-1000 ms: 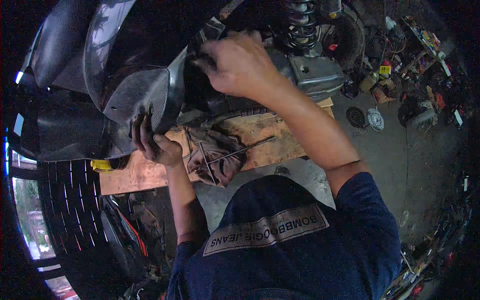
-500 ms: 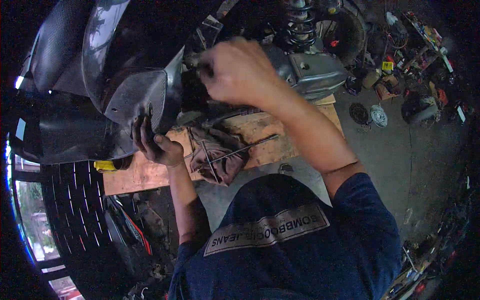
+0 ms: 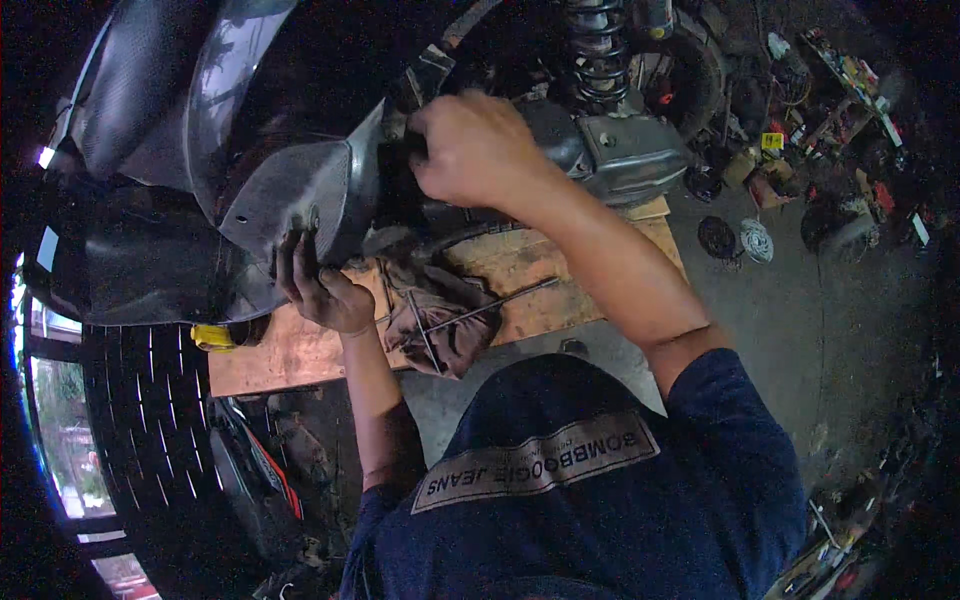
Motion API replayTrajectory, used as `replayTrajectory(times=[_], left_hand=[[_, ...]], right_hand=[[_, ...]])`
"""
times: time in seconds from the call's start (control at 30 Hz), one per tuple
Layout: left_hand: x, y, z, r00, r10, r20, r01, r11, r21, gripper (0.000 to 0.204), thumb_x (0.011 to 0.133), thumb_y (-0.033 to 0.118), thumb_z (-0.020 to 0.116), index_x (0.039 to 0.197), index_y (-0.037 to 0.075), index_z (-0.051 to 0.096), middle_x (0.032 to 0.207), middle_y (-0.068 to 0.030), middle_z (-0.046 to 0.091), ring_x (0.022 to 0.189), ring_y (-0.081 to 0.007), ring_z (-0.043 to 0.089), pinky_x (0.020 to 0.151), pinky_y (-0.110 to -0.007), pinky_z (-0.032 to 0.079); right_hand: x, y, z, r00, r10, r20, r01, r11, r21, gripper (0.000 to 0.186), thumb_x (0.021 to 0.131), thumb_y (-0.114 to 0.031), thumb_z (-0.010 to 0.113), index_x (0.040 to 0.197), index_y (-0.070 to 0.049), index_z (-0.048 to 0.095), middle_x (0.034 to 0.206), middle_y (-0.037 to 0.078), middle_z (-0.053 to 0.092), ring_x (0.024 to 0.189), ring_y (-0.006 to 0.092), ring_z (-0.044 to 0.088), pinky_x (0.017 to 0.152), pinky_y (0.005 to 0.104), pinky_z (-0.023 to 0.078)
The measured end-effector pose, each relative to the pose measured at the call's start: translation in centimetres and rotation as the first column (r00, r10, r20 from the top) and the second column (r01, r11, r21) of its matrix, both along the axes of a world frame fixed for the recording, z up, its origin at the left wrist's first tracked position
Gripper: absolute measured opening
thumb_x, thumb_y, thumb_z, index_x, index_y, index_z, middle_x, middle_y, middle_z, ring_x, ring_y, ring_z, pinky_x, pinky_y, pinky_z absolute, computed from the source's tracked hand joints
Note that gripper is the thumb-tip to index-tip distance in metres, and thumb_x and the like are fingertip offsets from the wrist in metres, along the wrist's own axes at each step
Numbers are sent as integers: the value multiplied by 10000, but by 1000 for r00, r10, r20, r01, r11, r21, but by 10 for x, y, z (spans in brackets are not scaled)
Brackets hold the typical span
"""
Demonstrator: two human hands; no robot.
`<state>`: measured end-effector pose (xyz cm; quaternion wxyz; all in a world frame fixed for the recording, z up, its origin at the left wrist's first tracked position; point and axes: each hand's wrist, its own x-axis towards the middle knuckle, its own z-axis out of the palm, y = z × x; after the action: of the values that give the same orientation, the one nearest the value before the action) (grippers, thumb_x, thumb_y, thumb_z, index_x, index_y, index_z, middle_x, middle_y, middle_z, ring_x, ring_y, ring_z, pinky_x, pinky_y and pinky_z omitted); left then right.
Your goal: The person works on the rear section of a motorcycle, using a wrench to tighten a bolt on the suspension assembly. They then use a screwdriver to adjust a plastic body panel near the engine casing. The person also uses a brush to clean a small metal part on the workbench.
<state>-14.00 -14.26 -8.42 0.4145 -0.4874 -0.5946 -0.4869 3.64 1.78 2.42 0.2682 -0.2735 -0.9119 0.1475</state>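
Observation:
My left hand (image 3: 325, 285) grips the lower part of a dark, textured plastic panel (image 3: 285, 185), fingertips pressed on its face. My right hand (image 3: 470, 150) is closed just right of the panel's raised edge, over the scooter's dark underside; what its fingers hold is hidden. Below both hands a crumpled brown rag (image 3: 450, 335) lies on a wooden bench top (image 3: 260, 365), with a long T-handle wrench (image 3: 515, 292) across it. Right of my right hand are a black coil spring (image 3: 600, 55) and a grey metal engine casing (image 3: 635, 160).
A yellow object (image 3: 210, 337) sits at the bench's left end. On the floor at right are coiled items (image 3: 755, 240) and a clutter of boxes and parts (image 3: 770, 180). A black and red body part (image 3: 260, 470) lies lower left, near a slatted dark shutter (image 3: 150, 410).
My right hand dipped slightly and rose again, staying closed beside the panel. My left hand keeps its grip; the view has shifted a little.

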Motion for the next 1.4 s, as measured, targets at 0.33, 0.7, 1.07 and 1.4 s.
replayTrajectory(times=[0.33,0.7,1.07,1.4], left_hand=[[-3,-4,-4,999,-23,25,23,1000,5,451,1015,322,418,1188,-31,641,1241,-217,569,1172,-375,538,1000,-459,437],[0,-3,-1,998,-27,49,27,1000,8,446,1007,344,440,1170,-13,652,1234,-204,592,1198,-364,528,1019,-478,417],[-4,-4,2,997,-75,0,75,997,6,404,981,308,478,1168,-4,654,1231,-184,617,1167,-365,544,1040,-492,377],[-5,-11,6,992,-121,20,122,992,-28,397,964,296,513,1168,-14,654,1234,-195,613,1161,-365,555,1010,-478,395]], right_hand=[[4,-17,10,998,-25,-59,26,1000,10,270,735,-272,674,894,-59,722,850,224,689,843,435,663,779,532,532],[-12,-16,0,990,54,-131,-61,997,-52,284,685,-184,643,913,-27,706,928,268,682,926,463,644,870,519,507],[-29,-46,-33,954,48,295,-124,962,244,273,705,-243,701,866,-23,720,913,184,696,1104,387,588,901,652,393],[-19,-84,-69,991,89,99,-122,905,409,189,779,-279,675,904,-141,706,835,81,703,1049,310,576,849,575,373]])
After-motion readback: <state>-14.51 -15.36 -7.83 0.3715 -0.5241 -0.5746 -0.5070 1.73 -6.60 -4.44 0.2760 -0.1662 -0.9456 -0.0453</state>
